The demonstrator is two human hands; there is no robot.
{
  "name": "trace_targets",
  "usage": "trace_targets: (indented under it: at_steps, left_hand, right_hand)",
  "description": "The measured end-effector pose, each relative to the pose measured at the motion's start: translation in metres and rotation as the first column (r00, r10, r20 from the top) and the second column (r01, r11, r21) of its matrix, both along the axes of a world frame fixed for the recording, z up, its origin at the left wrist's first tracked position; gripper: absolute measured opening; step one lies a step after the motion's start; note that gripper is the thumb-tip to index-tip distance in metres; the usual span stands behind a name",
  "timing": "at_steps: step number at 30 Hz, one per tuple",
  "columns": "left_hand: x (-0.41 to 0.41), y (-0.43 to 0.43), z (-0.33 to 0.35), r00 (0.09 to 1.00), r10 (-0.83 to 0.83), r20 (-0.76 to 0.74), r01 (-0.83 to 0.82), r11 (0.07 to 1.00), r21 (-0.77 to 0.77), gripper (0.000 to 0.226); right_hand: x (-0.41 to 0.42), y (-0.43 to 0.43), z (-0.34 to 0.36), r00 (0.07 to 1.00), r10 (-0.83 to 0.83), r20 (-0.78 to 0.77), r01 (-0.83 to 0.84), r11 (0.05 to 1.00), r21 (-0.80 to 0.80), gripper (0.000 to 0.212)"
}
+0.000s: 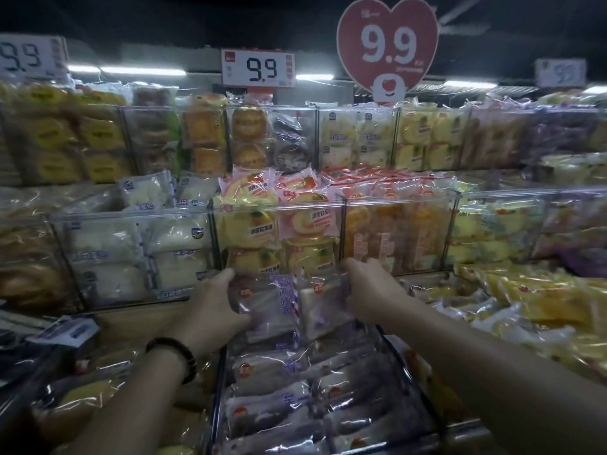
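A tiered bread display (492, 192) fills the view, its clear acrylic bins stacked with wrapped cakes and buns. The middle-tier bin (279, 205) straight ahead holds yellow and pink roll-cake packets. The bin to its left (131, 218) holds white bread packets. Loose yellow packets (542, 303) lie heaped along the display's right side.

At the display's front edge, bottom centre, a clear front bin (392, 351) carries rows of purple-printed sandwich bread packets lying flat. Both bare forearms reach in over it from the near edge.

The left hand (210, 303) sits at the far left corner of the front bin. Its fingers are curled round the left side of the left packet (266, 307), a clear wrapper with purple lettering and a striped seam. The right hand (371, 290) is at the far right corner, with its fingers bent over the top right of the right packet (323, 303), which shows a pale slice with purple filling. The two packets are held side by side, touching, tilted up above the rows at the bin's far edge. They are just in front of the middle-tier bin's lower wall.

Above the top tier stands a red heart-shaped sign (387, 44) reading 9.9, with a white price card (258, 68) to its left showing the same figure. A dark bead bracelet (174, 353) circles the left wrist.
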State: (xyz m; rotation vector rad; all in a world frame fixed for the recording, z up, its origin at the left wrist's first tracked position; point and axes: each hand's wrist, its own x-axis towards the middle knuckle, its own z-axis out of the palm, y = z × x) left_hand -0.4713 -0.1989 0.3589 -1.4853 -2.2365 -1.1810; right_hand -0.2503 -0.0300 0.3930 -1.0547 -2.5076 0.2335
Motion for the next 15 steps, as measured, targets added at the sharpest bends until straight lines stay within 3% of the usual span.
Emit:
trace_targets:
  at_steps: [6, 10, 12, 15]
  left_hand:
    - [0.019, -0.010, 0.009, 0.998, -0.001, 0.070, 0.000, 1.000, 0.015, 0.065]
    - [0.036, -0.019, 0.031, 0.992, 0.126, 0.017, -0.128, 0.985, 0.113, 0.055]
    - [0.063, -0.029, 0.047, 0.997, 0.075, -0.029, -0.069, 0.983, 0.172, 0.039]
    - [0.135, -0.049, 0.063, 0.986, -0.166, -0.022, 0.167, 0.974, 0.153, 0.016]
  right_hand:
    - [0.037, -0.017, 0.006, 0.999, 0.043, 0.012, -0.043, 0.999, 0.011, 0.057]
    - [0.071, -0.036, 0.018, 0.989, 0.144, -0.038, -0.139, 0.985, 0.105, 0.029]
    - [0.092, -0.052, 0.027, 0.976, 0.201, -0.079, -0.190, 0.973, 0.128, 0.021]
    - [0.132, -0.075, 0.035, 0.946, 0.260, -0.196, -0.241, 0.964, 0.113, 0.014]
